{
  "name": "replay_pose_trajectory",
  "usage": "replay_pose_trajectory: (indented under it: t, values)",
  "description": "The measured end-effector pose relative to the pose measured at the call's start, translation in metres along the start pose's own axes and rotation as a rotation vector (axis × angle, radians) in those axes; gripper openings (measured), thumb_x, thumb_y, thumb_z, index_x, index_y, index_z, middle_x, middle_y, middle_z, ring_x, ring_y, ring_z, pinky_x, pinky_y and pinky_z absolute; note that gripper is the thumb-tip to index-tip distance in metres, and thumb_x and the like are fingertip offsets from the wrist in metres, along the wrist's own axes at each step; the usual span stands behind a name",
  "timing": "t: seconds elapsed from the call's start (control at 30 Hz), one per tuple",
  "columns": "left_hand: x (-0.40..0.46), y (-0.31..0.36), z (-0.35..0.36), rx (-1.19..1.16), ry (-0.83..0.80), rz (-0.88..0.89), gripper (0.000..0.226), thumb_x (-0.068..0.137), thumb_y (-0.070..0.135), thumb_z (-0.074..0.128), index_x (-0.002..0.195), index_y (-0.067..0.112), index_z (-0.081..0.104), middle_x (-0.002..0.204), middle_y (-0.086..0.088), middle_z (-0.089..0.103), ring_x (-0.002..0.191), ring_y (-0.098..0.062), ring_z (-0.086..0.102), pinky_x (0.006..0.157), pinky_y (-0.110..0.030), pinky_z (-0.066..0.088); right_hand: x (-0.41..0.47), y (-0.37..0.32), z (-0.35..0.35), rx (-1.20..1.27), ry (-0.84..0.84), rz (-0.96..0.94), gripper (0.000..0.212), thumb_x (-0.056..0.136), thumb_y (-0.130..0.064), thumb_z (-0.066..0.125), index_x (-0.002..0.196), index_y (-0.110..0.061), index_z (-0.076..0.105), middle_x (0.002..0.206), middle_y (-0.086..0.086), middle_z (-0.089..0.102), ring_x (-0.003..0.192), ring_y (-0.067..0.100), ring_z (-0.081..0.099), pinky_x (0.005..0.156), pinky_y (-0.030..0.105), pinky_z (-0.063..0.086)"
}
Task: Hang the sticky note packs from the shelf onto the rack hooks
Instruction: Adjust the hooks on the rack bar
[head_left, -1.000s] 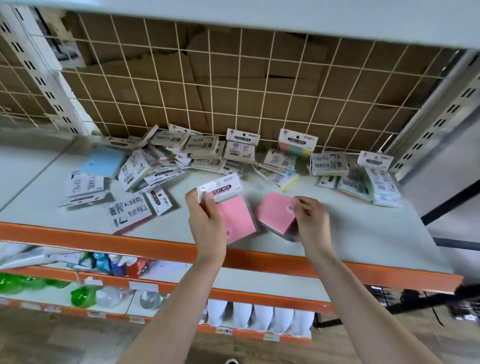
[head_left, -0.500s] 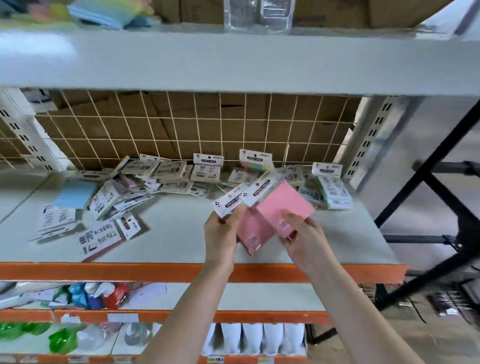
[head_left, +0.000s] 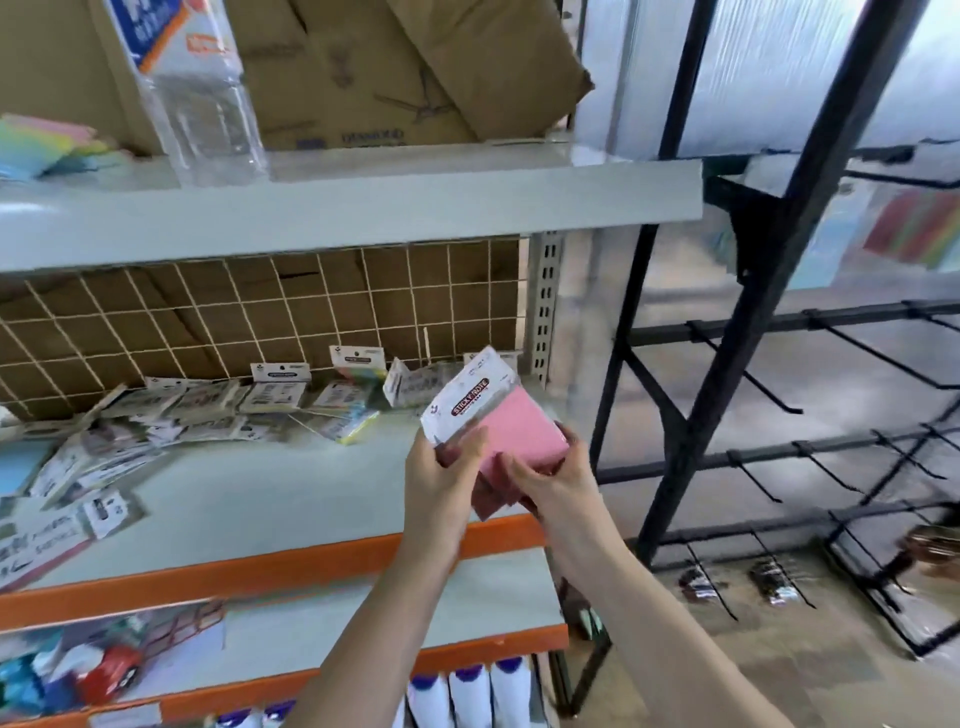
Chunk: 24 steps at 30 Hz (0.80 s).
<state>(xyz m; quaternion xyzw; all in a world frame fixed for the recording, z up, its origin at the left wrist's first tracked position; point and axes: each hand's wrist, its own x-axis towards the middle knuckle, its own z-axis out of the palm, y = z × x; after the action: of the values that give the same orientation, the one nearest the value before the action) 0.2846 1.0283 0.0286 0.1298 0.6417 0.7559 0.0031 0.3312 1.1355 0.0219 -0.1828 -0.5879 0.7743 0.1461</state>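
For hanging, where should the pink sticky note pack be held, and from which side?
By its pink lower body, from below, as both hands hold the pink sticky note pack now. That leaves the white header card free and pointing up-right toward the black rack hooks.

shelf (head_left: 249, 499) | sticky note packs (head_left: 280, 397) scattered, apparently loose

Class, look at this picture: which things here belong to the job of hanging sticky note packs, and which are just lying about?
Part of the job:
pink packs, held by left hand and right hand
loose packs on shelf
black rack

Lying about:
cardboard boxes
clear plastic pack
spray bottles
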Motion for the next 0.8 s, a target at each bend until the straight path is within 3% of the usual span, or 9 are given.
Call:
replay_pose_trajectory:
  t: [0.1,0.17,0.23,0.33,0.47,0.53,0.6,0.7,0.8]
  values:
    - [-0.02,0.003,0.029,0.05,-0.057,0.035,0.027,0.087,0.015,0.065,0.11,0.029,0.059,0.101,0.023,0.07,0.094,0.005,0.064,0.071,-0.009,0.048,-0.016,-0.014,-0.039,-0.209,0.042,-0.109,0.057,0.085,-0.018,0.07,0.128,-0.026,0.034,0.107,-0.005,0.058,0.096,0.004,0.061,0.08,0.02,0.054]
    - [-0.033,0.006,0.048,0.045,-0.068,0.023,0.025,0.081,0.027,0.07,0.104,0.03,0.062,0.097,0.019,0.071,0.089,0.004,0.065,0.066,-0.009,0.048,-0.028,-0.025,-0.068,-0.308,0.1,-0.227,0.042,0.09,-0.02,0.063,0.127,-0.023,0.042,0.105,-0.007,0.058,0.091,-0.002,0.059,0.069,0.009,0.048]
    - [-0.046,0.009,0.069,0.018,-0.096,0.001,0.037,0.072,0.039,0.07,0.106,0.025,0.062,0.096,0.011,0.072,0.087,0.001,0.066,0.062,-0.011,0.049,-0.038,-0.04,-0.095,-0.41,0.096,-0.311,0.022,0.095,-0.023,0.056,0.114,-0.012,0.055,0.095,-0.001,0.063,0.08,0.003,0.059,0.062,0.012,0.045]
    - [-0.066,0.016,0.109,-0.006,-0.186,-0.028,0.047,0.07,0.046,0.069,0.112,0.027,0.06,0.096,0.016,0.071,0.089,0.001,0.066,0.064,-0.017,0.054,-0.048,-0.06,-0.137,-0.52,0.079,-0.329,0.038,0.097,-0.033,0.049,0.089,0.003,0.058,0.072,0.014,0.057,0.062,0.016,0.046,0.055,0.029,0.034]
    - [-0.085,0.024,0.173,-0.05,-0.159,-0.014,0.046,0.08,0.047,0.068,0.121,0.032,0.054,0.109,0.011,0.067,0.101,-0.011,0.065,0.087,-0.04,0.055,-0.058,-0.075,-0.177,-0.503,0.096,-0.302,0.041,0.097,-0.041,0.044,0.09,-0.002,0.057,0.073,0.008,0.061,0.062,0.013,0.051,0.056,0.028,0.041]
    - [-0.09,0.027,0.204,0.016,-0.102,0.038,0.039,0.082,0.046,0.064,0.117,0.032,0.055,0.114,0.005,0.065,0.105,-0.016,0.063,0.093,-0.045,0.051,-0.061,-0.079,-0.195,-0.482,0.117,-0.277,0.037,0.098,-0.042,0.042,0.085,-0.009,0.052,0.068,0.0,0.056,0.057,0.006,0.049,0.053,0.023,0.039]
    - [-0.093,0.029,0.231,0.05,-0.093,0.088,0.025,0.086,0.042,0.065,0.108,0.032,0.057,0.11,0.003,0.066,0.101,-0.014,0.064,0.09,-0.035,0.053,-0.062,-0.086,-0.216,-0.491,0.143,-0.269,0.036,0.098,-0.044,0.042,0.079,-0.014,0.045,0.064,-0.006,0.047,0.051,0.003,0.041,0.05,0.019,0.035]
    - [-0.096,0.026,0.261,0.099,-0.191,0.125,0.038,0.083,0.04,0.062,0.113,0.018,0.057,0.107,0.007,0.065,0.091,0.009,0.061,0.071,-0.006,0.048,-0.061,-0.101,-0.254,-0.573,0.19,-0.262,0.03,0.097,-0.039,0.048,0.08,-0.014,0.047,0.066,-0.009,0.046,0.05,0.0,0.038,0.048,0.014,0.031]
    - [-0.092,0.022,0.291,0.132,-0.312,0.085,0.056,0.075,0.051,0.063,0.116,0.013,0.056,0.099,0.009,0.065,0.08,0.008,0.062,0.062,-0.006,0.046,-0.057,-0.129,-0.285,-0.551,0.262,-0.327,0.02,0.095,-0.035,0.054,0.093,-0.015,0.056,0.075,-0.011,0.056,0.057,-0.005,0.048,0.054,0.013,0.038]
